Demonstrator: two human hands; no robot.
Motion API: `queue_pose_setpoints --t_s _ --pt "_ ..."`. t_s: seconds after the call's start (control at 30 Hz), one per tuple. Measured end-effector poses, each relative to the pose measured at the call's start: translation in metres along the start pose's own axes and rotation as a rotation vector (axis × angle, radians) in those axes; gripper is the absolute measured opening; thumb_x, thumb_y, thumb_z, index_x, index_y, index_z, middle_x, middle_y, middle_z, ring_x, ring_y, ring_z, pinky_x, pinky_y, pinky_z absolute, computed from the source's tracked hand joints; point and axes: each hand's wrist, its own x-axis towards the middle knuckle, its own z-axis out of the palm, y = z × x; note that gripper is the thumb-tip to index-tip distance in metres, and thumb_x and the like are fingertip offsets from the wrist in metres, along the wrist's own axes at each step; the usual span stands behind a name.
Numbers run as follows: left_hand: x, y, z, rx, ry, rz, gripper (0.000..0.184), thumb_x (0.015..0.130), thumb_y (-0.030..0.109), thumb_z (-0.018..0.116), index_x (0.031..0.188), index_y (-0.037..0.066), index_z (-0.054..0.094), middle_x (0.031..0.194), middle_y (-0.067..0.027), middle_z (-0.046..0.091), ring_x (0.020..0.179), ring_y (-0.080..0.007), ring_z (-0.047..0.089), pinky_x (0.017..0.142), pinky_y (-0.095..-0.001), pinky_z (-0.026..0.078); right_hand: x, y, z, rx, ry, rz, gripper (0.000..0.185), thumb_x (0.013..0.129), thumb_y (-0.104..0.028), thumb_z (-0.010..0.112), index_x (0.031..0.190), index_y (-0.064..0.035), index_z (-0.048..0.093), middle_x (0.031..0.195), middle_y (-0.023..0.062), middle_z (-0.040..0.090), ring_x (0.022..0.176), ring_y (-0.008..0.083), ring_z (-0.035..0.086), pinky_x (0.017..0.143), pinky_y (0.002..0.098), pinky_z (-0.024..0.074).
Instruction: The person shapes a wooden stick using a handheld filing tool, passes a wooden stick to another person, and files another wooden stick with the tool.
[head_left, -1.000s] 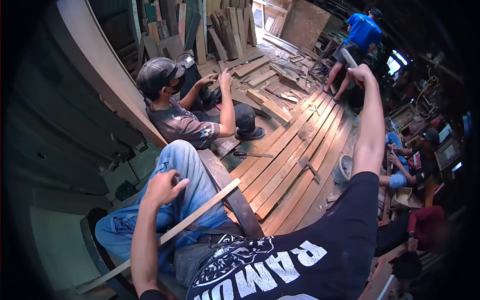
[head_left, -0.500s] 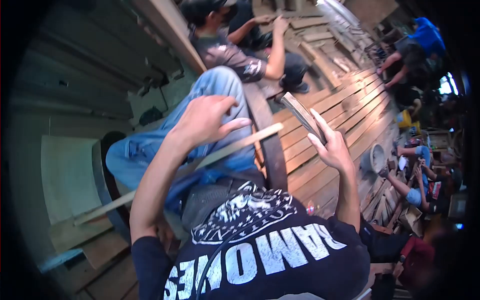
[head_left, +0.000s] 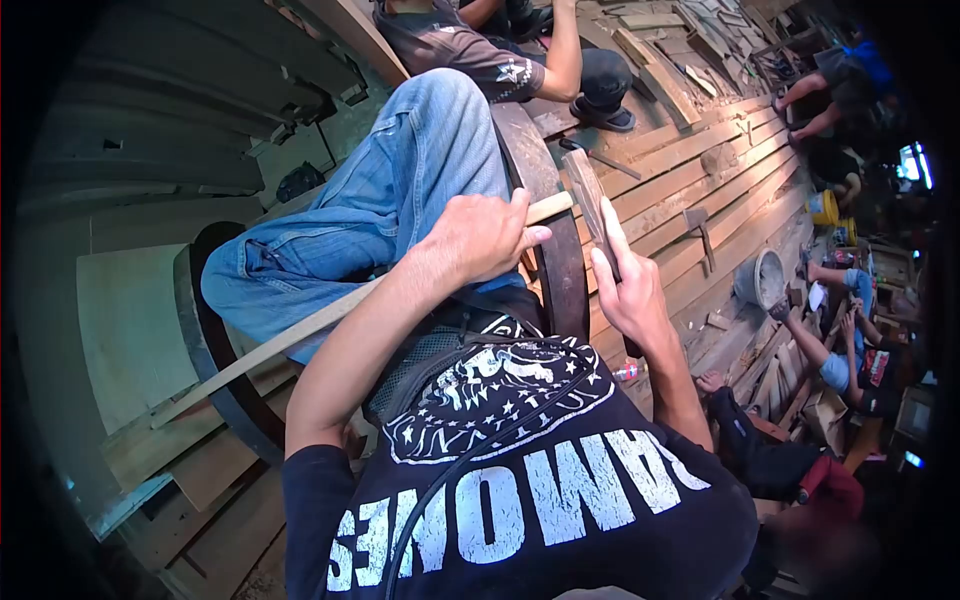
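My left hand [head_left: 480, 238] is closed around a long, pale wooden stick [head_left: 290, 340] near its upper end. That stick slants across my lap from lower left, and its tip shows just past my fingers. In my right hand [head_left: 632, 295] is a short, flat, brownish wooden piece [head_left: 588, 195], held with its broad end up. The piece stands close beside the stick's tip; whether they touch I cannot tell. My jeans-clad bent leg [head_left: 440, 140] lies behind the left hand. Under the stick curves a dark wooden arc [head_left: 568, 290].
Long planks [head_left: 735, 200] cover the floor to the right, with a hammer-like tool [head_left: 702, 238] on them. A person [head_left: 470, 45] sits close at the top. Farther right are a bucket [head_left: 762, 280], a yellow pail [head_left: 825, 207], several people and scrap wood.
My left hand, earlier open above the stick, has come down and closed round it. My right hand has brought the wooden piece nearer the stick's tip. The view has shifted slightly.
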Motion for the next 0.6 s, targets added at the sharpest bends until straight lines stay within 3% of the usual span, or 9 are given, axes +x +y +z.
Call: queue_pose_setpoints --t_s 0.17,0.27,0.4,0.6 --pt "0.006 -0.010 0.001 -0.109 -0.082 -0.041 0.047 0.098 0.047 0.046 0.101 0.000 0.053 0.075 -0.0255 0.064 0.078 -0.0447 0.063 0.068 -0.0530 0.048 -0.004 0.000 0.003 -0.038 -0.065 0.096 0.058 0.091 -0.005 0.056 0.146 -0.0051 0.037 0.074 0.0269 0.060 0.068 0.0421 0.061 0.062 0.0418 0.0469" --pt "0.008 -0.008 0.000 -0.177 -0.105 -0.064 0.044 0.098 0.045 0.047 0.102 0.001 0.054 0.077 -0.0268 0.063 0.078 -0.0457 0.062 0.069 -0.0533 0.046 -0.009 0.004 0.004 -0.122 -0.036 0.010 0.057 0.091 -0.005 0.056 0.145 -0.0057 0.039 0.074 0.0244 0.060 0.067 0.0407 0.061 0.062 0.0437 0.0462" --pt "0.015 -0.017 0.005 -0.272 -0.151 -0.056 0.043 0.100 0.039 0.047 0.097 -0.002 0.059 0.073 -0.0256 0.062 0.074 -0.0429 0.062 0.067 -0.0487 0.045 -0.007 0.015 0.015 -0.135 0.028 -0.032 0.060 0.089 -0.009 0.059 0.146 -0.0111 0.040 0.069 0.0241 0.060 0.061 0.0406 0.061 0.058 0.0482 0.0482" --pt "0.020 -0.022 0.001 -0.361 -0.208 -0.052 0.046 0.101 0.040 0.046 0.098 -0.003 0.061 0.071 -0.0220 0.062 0.071 -0.0362 0.062 0.068 -0.0447 0.046 -0.003 0.012 0.012 -0.096 0.012 -0.026 0.060 0.089 -0.007 0.058 0.146 -0.0115 0.039 0.071 0.0252 0.061 0.063 0.0418 0.062 0.059 0.0481 0.0485"
